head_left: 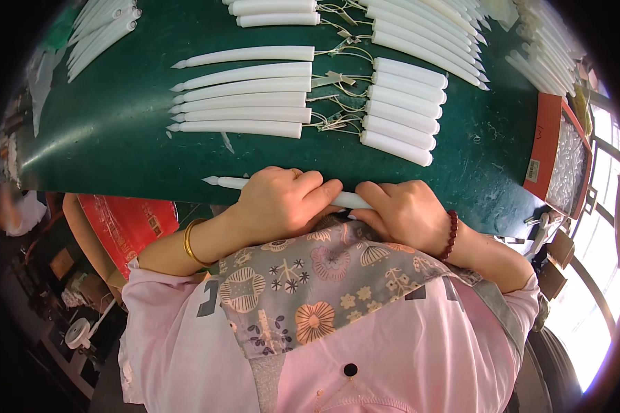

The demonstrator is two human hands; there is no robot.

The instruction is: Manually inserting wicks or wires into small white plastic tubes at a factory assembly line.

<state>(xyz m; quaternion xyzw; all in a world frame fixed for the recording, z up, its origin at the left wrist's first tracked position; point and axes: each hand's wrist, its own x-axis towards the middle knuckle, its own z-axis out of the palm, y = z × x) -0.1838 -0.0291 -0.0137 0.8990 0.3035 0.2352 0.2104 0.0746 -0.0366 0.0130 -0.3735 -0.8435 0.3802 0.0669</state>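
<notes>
Both hands grip one white LED taper candle [352,200] at the near edge of the green table. My left hand [282,198] is wrapped round its flame end, and the pale flame-shaped tip sticks out to the left. Around the other end, my right hand [410,215] is closed; its fingers cover that end. Just beyond my hands lies a row of white candle tubes with flame tips [244,100]. Thin wires [334,122] join them to shorter white tubes [399,138] on their right.
More white candles lie at the far left [103,31] and far right [427,41]. A red-orange box [544,144] holding clear small parts stands at the table's right edge. A red carton [127,224] sits below the table's left front edge [103,194].
</notes>
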